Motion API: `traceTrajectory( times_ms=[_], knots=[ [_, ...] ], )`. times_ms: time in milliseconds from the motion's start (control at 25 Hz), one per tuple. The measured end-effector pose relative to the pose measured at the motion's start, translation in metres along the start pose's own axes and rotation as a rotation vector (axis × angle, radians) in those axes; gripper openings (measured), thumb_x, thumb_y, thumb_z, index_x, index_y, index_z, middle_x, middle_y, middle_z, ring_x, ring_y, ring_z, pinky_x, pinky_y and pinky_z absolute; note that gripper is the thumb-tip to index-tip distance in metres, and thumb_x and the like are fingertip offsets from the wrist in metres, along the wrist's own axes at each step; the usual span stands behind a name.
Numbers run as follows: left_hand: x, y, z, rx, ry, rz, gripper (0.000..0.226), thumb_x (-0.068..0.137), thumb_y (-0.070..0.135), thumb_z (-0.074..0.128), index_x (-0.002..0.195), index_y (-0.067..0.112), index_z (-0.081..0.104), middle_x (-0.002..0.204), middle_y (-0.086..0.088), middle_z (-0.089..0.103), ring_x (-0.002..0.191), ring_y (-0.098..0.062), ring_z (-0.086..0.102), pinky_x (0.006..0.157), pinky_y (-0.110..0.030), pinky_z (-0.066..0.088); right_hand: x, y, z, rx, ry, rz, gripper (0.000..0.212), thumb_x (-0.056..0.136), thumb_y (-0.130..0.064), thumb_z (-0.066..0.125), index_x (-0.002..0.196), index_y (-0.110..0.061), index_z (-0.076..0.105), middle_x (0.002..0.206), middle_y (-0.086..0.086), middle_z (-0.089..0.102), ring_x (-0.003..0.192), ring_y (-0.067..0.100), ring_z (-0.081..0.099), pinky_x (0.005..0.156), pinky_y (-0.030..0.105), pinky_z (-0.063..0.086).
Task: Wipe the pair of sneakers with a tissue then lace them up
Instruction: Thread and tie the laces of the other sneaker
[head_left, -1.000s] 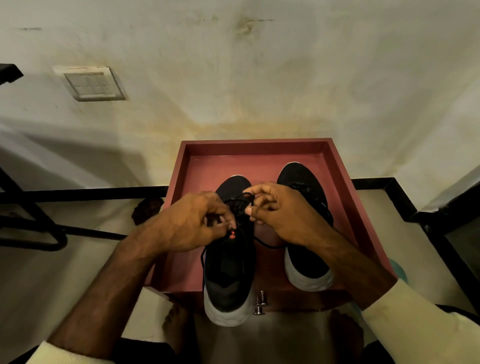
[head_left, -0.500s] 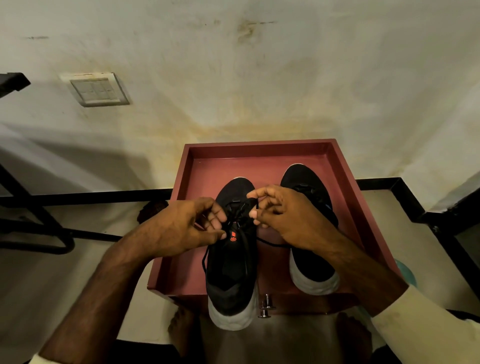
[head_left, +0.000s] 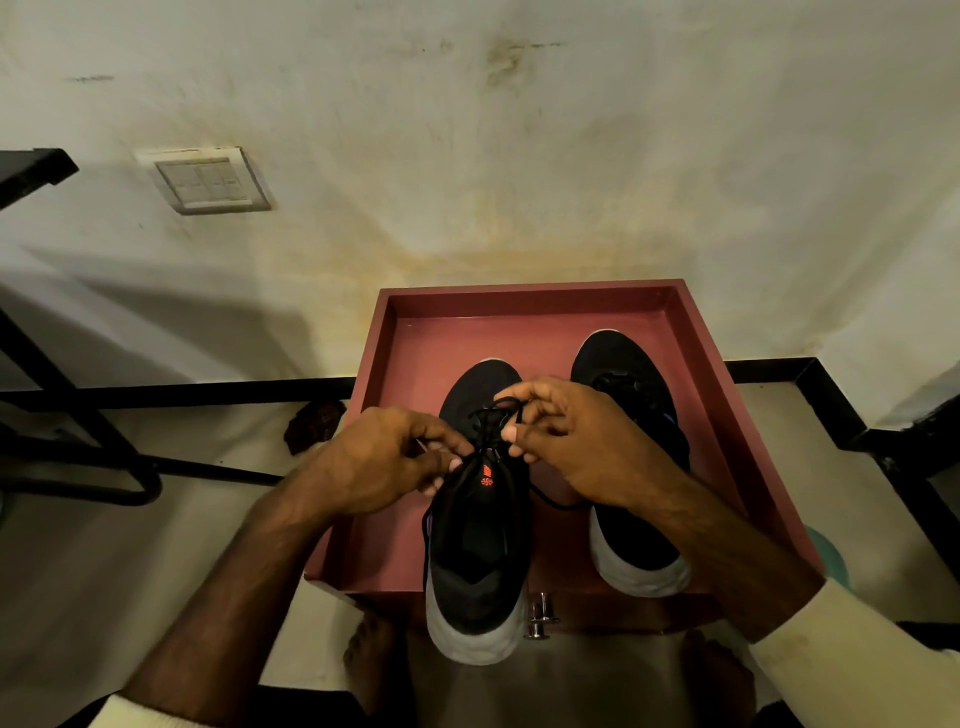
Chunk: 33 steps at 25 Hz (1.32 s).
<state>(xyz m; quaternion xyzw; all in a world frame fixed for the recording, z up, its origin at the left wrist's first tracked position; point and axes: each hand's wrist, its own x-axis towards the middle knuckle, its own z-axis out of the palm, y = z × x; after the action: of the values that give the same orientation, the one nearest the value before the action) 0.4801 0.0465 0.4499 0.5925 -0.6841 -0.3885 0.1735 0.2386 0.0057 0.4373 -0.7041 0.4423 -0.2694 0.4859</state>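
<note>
Two black sneakers with white soles stand side by side in a red wooden tray (head_left: 524, 301), toes toward the wall. The left sneaker (head_left: 478, 551) has an orange logo on its tongue, and its heel hangs over the tray's near edge. My left hand (head_left: 379, 462) pinches its black lace (head_left: 491, 415) at the left side of the eyelets. My right hand (head_left: 576, 441) pinches the lace's other end above the eyelets. A loose stretch of lace trails under my right wrist. The right sneaker (head_left: 631, 545) is partly hidden by my right hand.
The tray rests on a low stand with a metal knob (head_left: 540, 616) at its front. My bare feet (head_left: 369, 665) stand on the floor below. A stained wall with a switch plate (head_left: 205, 179) rises behind. A black metal frame (head_left: 78, 457) sits at the left.
Both hands have shifted slightly on the left sneaker's lace; my right hand has lifted its lace end a little higher over the eyelets. The sneakers have not moved.
</note>
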Motion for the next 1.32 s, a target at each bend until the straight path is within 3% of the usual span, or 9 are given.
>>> traceTrajectory(
  times_ms=[160,560,680,800,1000,1160,1320],
  knots=[
    [0.002,0.003,0.002,0.045,0.032,0.055,0.011,0.094,0.019,0.075,0.100,0.027,0.080,0.085,0.006,0.078,0.068,-0.006,0.073,0.068,-0.017,0.057,-0.002,0.001,0.000,-0.013,-0.006,0.003,0.035,0.098,-0.011,0.068,0.132,-0.016,0.064,0.090,-0.001,0.073,0.085,0.012,0.077,0.083,0.031,0.063],
    [0.008,0.000,0.002,-0.052,0.002,0.071,0.012,0.094,0.016,0.074,0.104,0.021,0.079,0.087,-0.002,0.077,0.073,-0.015,0.076,0.069,-0.023,0.062,-0.001,0.002,0.000,-0.006,-0.016,0.009,0.035,0.098,-0.011,0.069,0.132,-0.015,0.064,0.091,0.000,0.074,0.084,0.011,0.077,0.079,0.025,0.062],
    [0.007,0.002,0.004,0.071,0.015,0.149,0.007,0.097,0.021,0.071,0.102,0.022,0.077,0.089,0.004,0.076,0.075,-0.011,0.075,0.067,-0.023,0.062,-0.002,0.002,-0.001,0.002,-0.014,0.012,0.034,0.098,-0.010,0.069,0.131,-0.015,0.065,0.089,-0.001,0.073,0.084,0.011,0.077,0.079,0.026,0.061],
    [0.004,0.005,0.005,0.208,0.026,0.208,0.009,0.102,0.020,0.062,0.097,0.024,0.068,0.088,0.011,0.071,0.083,-0.009,0.069,0.076,-0.030,0.060,-0.003,0.001,-0.001,-0.003,-0.019,0.010,0.033,0.098,-0.010,0.069,0.131,-0.016,0.065,0.087,-0.002,0.073,0.084,0.011,0.077,0.080,0.025,0.061],
    [0.000,0.009,0.005,0.189,0.063,0.256,0.010,0.105,0.017,0.054,0.098,0.023,0.059,0.079,0.019,0.068,0.072,-0.006,0.067,0.065,-0.016,0.051,-0.002,0.002,-0.001,-0.023,-0.008,0.009,0.030,0.099,-0.011,0.068,0.128,-0.018,0.067,0.089,-0.001,0.072,0.085,0.010,0.077,0.082,0.027,0.062],
    [-0.001,0.015,0.003,0.176,0.105,0.302,0.004,0.100,0.019,0.064,0.100,0.022,0.066,0.088,0.010,0.069,0.081,-0.009,0.068,0.068,-0.010,0.049,-0.003,0.001,0.000,-0.033,-0.003,0.013,0.030,0.099,-0.011,0.068,0.128,-0.017,0.067,0.090,0.000,0.071,0.085,0.011,0.077,0.083,0.029,0.063],
    [0.001,0.008,0.001,0.080,0.013,0.189,0.010,0.097,0.024,0.072,0.107,0.025,0.076,0.091,0.010,0.076,0.082,-0.004,0.072,0.075,-0.014,0.056,-0.003,0.002,-0.001,-0.033,0.003,0.010,0.031,0.099,-0.011,0.068,0.128,-0.017,0.067,0.088,-0.002,0.072,0.084,0.011,0.077,0.082,0.029,0.063]
  ],
)
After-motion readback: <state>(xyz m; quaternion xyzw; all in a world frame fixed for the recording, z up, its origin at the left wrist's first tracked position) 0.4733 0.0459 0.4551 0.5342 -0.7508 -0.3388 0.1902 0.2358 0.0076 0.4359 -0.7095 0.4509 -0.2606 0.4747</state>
